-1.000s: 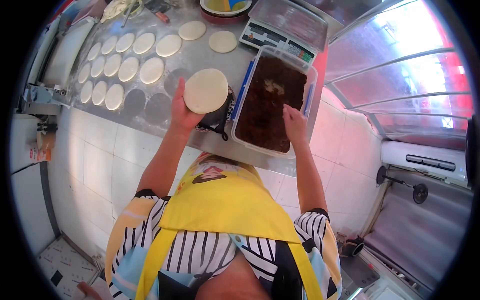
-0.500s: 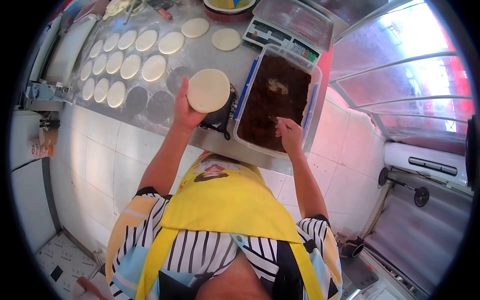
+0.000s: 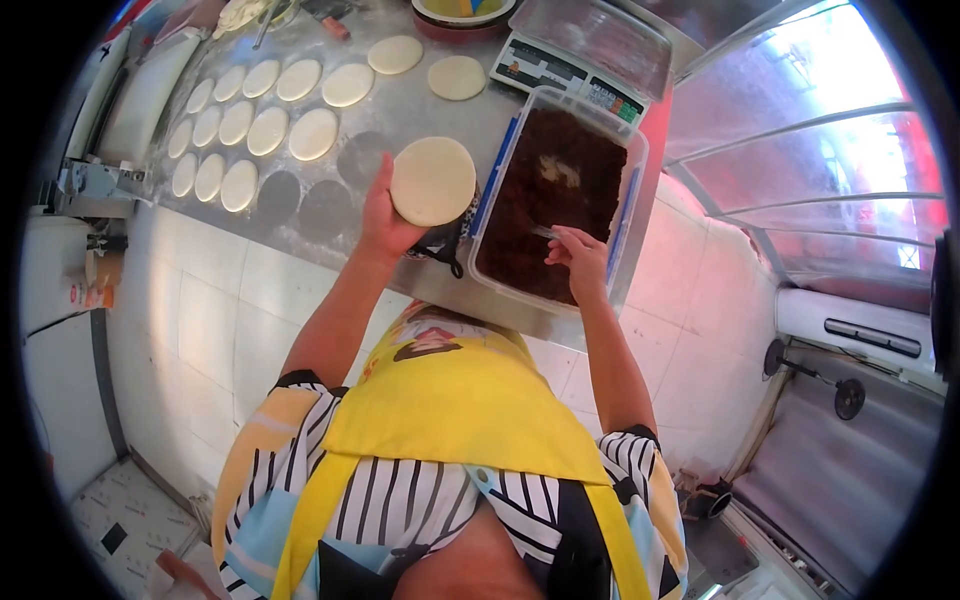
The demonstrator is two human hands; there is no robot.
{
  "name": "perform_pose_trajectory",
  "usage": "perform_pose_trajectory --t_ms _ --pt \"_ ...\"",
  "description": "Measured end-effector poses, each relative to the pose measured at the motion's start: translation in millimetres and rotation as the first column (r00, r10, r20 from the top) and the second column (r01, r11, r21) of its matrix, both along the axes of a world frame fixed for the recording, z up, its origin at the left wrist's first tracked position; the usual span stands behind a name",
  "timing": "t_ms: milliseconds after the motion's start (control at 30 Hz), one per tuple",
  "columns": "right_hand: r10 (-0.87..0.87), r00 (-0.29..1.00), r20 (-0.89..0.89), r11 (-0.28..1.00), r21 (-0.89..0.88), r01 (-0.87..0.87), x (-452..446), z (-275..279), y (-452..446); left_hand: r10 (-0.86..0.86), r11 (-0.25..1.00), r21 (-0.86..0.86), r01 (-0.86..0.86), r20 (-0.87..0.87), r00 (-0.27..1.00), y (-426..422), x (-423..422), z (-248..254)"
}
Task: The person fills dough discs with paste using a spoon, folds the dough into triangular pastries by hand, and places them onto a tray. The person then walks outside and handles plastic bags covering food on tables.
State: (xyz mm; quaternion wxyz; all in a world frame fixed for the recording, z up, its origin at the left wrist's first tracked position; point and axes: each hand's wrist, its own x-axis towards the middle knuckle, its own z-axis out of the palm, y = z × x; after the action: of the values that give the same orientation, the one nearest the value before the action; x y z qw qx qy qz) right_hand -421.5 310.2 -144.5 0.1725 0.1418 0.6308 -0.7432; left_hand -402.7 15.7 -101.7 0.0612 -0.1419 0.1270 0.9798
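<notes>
Upper right: framed clear plastic sheeting. Right edge: white housing with a dark slot; black rod with round ends below it. Left: pale floor tiles. Lower left: white patterned panel, dark square on it.

Okay, I count sixteen dough rounds: fifteen on the worktop, one in the left hand. Plus one tub of dark stuff, one thin utensil, one scale, three round marks.

no readable text, scale markings too small, printed floor-level panel illegible
</notes>
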Motion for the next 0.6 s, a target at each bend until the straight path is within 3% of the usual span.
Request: perform_pose_trajectory --t_ms 267,600 --pt "-0.009 0.999 0.034 0.998 -0.060 0.011 2 -7 7 0.045 0.993 -0.114 -0.039 0.054 0.998 2 0 8" --pt "-0.103 0.993 -0.051 0.987 -0.128 0.096 8 38 28 0.009 0.973 -0.230 0.008 0.077 0.997 21 -24 10"
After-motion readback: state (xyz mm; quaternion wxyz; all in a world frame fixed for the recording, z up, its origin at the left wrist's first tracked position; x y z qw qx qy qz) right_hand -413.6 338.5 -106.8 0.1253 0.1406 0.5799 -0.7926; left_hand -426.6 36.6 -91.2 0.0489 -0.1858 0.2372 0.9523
